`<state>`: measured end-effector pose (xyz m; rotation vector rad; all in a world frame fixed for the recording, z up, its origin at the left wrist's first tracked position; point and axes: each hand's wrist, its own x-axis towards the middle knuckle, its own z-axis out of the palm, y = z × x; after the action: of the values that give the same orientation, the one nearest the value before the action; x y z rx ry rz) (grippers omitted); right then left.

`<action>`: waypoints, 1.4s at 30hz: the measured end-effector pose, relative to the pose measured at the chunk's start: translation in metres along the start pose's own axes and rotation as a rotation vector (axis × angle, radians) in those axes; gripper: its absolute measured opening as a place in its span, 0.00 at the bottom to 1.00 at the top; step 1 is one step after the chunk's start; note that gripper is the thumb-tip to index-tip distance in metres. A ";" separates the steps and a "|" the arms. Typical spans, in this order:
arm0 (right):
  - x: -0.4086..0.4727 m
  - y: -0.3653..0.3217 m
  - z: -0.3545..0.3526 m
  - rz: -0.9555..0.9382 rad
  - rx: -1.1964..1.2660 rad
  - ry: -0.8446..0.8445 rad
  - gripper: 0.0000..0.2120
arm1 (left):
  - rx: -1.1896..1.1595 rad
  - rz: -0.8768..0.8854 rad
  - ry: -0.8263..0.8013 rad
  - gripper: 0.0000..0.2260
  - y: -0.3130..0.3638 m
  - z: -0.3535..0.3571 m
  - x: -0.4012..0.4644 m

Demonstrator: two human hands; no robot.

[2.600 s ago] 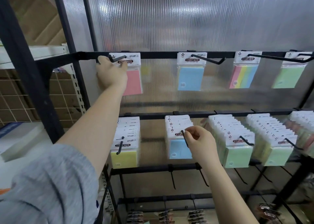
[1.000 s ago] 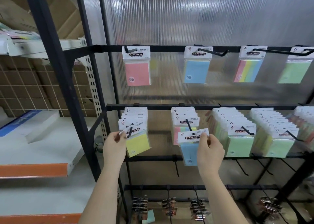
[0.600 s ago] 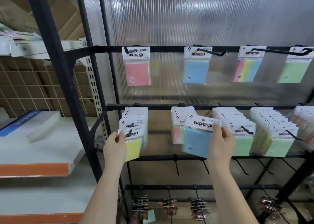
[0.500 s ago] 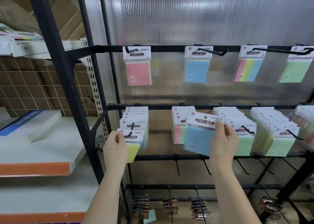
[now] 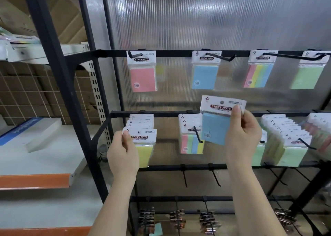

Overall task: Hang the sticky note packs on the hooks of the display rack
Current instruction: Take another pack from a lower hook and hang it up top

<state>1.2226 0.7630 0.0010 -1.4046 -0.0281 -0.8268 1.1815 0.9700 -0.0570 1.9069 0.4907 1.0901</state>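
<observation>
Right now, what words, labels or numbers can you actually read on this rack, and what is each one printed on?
"STICKY NOTE": header card of the blue pack held by the right hand.
"STICKY NOTE": header card of the yellow pack held by the left hand.
"STICKY NOTE": pink pack on the top-row hook.
"STICKY NOTE": top-row blue pack.
Small print beside each logo, the round stickers, and the blue-edged box lettering: too small or blurred to read.
</observation>
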 end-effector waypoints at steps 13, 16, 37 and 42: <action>0.064 -0.050 0.028 -0.094 0.202 0.033 0.21 | -0.134 0.093 -0.048 0.12 0.025 0.019 0.005; 0.074 -0.052 0.032 -0.085 0.179 0.044 0.23 | -0.141 0.103 -0.048 0.13 0.028 0.022 0.007; 0.157 -0.003 0.089 0.067 -0.124 -0.200 0.08 | -0.188 0.147 0.021 0.13 0.058 0.052 0.016; 0.183 0.003 0.101 -0.029 -0.291 -0.261 0.06 | -0.181 0.135 0.055 0.13 0.064 0.064 0.012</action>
<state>1.4023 0.7610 0.1074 -1.7847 -0.1329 -0.6852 1.2366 0.9121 -0.0133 1.7747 0.2854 1.2342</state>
